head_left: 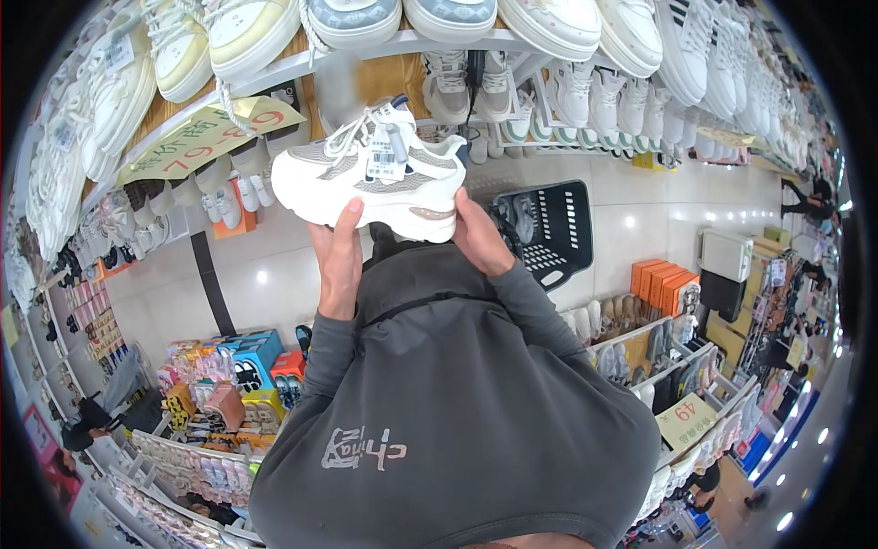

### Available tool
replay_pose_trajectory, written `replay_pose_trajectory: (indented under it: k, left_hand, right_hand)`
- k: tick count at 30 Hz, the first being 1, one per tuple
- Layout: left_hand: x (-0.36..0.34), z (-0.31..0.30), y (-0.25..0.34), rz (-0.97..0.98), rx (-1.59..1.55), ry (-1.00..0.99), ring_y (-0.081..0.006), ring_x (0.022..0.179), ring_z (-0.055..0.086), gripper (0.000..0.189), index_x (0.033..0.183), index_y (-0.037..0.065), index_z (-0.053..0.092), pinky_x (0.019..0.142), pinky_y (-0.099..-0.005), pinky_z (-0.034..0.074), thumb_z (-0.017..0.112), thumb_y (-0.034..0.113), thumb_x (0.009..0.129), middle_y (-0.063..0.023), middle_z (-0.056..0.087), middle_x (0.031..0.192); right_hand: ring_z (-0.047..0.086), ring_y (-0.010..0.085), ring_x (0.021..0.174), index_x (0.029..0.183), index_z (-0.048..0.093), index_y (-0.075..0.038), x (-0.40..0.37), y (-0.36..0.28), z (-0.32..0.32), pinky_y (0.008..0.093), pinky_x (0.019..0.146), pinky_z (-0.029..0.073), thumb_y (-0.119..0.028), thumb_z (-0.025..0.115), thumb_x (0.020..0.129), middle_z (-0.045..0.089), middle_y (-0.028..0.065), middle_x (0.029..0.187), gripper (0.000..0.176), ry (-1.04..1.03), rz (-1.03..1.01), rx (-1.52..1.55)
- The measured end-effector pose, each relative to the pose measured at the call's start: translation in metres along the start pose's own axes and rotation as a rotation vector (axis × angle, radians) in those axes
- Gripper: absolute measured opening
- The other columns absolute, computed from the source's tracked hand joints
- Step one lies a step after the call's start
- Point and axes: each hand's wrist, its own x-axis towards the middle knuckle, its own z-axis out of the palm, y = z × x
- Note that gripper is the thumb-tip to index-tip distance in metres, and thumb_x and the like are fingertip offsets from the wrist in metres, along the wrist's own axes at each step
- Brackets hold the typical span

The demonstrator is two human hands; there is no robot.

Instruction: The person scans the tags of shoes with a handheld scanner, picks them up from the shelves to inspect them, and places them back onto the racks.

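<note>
A chunky white sneaker [311, 183] with grey mesh panels is held up in front of my body, its toe pointing left. My left hand [340, 256] grips it from below near the middle of the sole, thumb on the side. At the heel, my right hand [480, 233] presses against the back of the shoe with its fingers partly hidden behind. A white barcode tag [386, 159] hangs over the laces.
Shelves of white shoes [549, 26] run along the top, with a yellow price sign [212, 137] on the edge. A black basket [572, 229] holding shoes stands on the floor at right. Orange shoe boxes [665, 285] and a shoe rack lie behind me; people are farther off.
</note>
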Motion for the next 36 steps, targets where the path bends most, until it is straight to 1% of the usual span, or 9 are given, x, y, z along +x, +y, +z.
replay_pose_trajectory:
  k: [5,11,14,21,25,28,29,33,36]
  left_hand:
    - [0.002,-0.004,-0.003,-0.027,-0.036,-0.001,-0.0214,0.131,0.05,0.072,0.152,0.0,0.03,0.112,-0.037,0.04,0.07,0.009,0.093,-0.0131,0.048,0.144]
    - [0.004,-0.008,-0.005,-0.031,-0.059,-0.054,-0.0222,0.131,0.051,0.068,0.151,-0.002,0.033,0.112,-0.0372,0.041,0.069,0.011,0.094,-0.0135,0.05,0.143]
    - [0.002,-0.009,-0.007,-0.059,-0.078,-0.074,-0.0229,0.132,0.051,0.068,0.15,-0.002,0.034,0.111,-0.0378,0.042,0.069,0.013,0.094,-0.0138,0.05,0.144]
    - [-0.004,-0.013,-0.016,-0.139,-0.119,-0.183,-0.024,0.134,0.05,0.069,0.15,-0.002,0.034,0.112,-0.0388,0.042,0.068,0.028,0.098,-0.0146,0.05,0.145]
    - [-0.005,-0.015,-0.021,-0.173,-0.136,-0.196,-0.0213,0.121,0.058,0.07,0.148,-0.002,0.037,0.094,-0.0337,0.051,0.063,0.041,0.1,-0.0143,0.055,0.138]
    - [-0.001,-0.029,-0.026,-0.227,-0.161,-0.266,-0.017,0.105,0.062,0.07,0.145,-0.004,0.041,0.076,-0.0286,0.052,0.061,0.047,0.101,-0.0133,0.06,0.13]
    - [-0.002,-0.029,-0.027,-0.228,-0.163,-0.263,-0.0155,0.1,0.062,0.07,0.144,-0.004,0.042,0.071,-0.0271,0.05,0.06,0.048,0.101,-0.0129,0.062,0.127]
    - [-0.002,-0.026,-0.022,-0.221,-0.087,-0.292,-0.0063,0.075,0.053,0.074,0.144,-0.003,0.045,0.061,-0.0202,0.044,0.057,0.055,0.1,-0.0104,0.065,0.124]
    - [-0.002,-0.027,-0.023,-0.209,-0.126,-0.319,-0.0116,0.088,0.059,0.068,0.139,-0.005,0.047,0.063,-0.0248,0.044,0.065,0.047,0.098,-0.0115,0.065,0.118]
  right_hand:
    - [0.047,0.0225,0.141,0.157,0.033,-0.006,0.001,-0.008,0.005,0.0406,0.118,0.037,-0.041,0.026,0.113,0.048,0.011,0.154,0.056,0.034,0.126,0.125]
    - [0.057,0.028,0.132,0.155,0.036,-0.006,0.008,-0.004,0.0,0.046,0.104,0.05,-0.046,0.026,0.112,0.051,0.0125,0.151,0.059,-0.089,0.241,0.289]
    - [0.062,0.0381,0.122,0.154,0.037,-0.004,0.014,-0.001,-0.007,0.0523,0.096,0.055,-0.049,0.026,0.111,0.055,0.0195,0.145,0.063,-0.24,0.314,0.45]
    - [0.067,0.051,0.104,0.153,0.036,0.0,0.019,0.007,-0.005,0.0515,0.076,0.064,-0.064,0.035,0.102,0.053,0.0424,0.13,0.083,-0.474,0.51,0.769]
    - [0.065,0.0546,0.109,0.154,0.035,0.002,0.018,0.009,0.001,0.0561,0.078,0.063,-0.061,0.04,0.102,0.051,0.0456,0.131,0.082,-0.525,0.635,0.859]
    - [0.072,0.0451,0.092,0.149,0.037,0.009,0.015,0.001,0.016,0.0491,0.069,0.065,-0.064,0.046,0.097,0.065,0.0359,0.114,0.09,-0.433,0.659,0.687]
    - [0.071,0.045,0.096,0.148,0.039,0.008,0.019,0.006,0.012,0.0493,0.073,0.065,-0.063,0.048,0.096,0.064,0.0355,0.115,0.088,-0.5,0.697,0.712]
    - [0.07,0.0455,0.094,0.146,0.039,0.011,0.021,0.011,0.009,0.05,0.07,0.064,-0.056,0.046,0.101,0.061,0.0368,0.119,0.082,-0.526,0.655,0.733]
    - [0.071,0.0393,0.085,0.143,0.043,0.012,0.019,0.017,0.009,0.0447,0.064,0.064,-0.057,0.049,0.099,0.064,0.0325,0.108,0.082,-0.522,0.618,0.65]
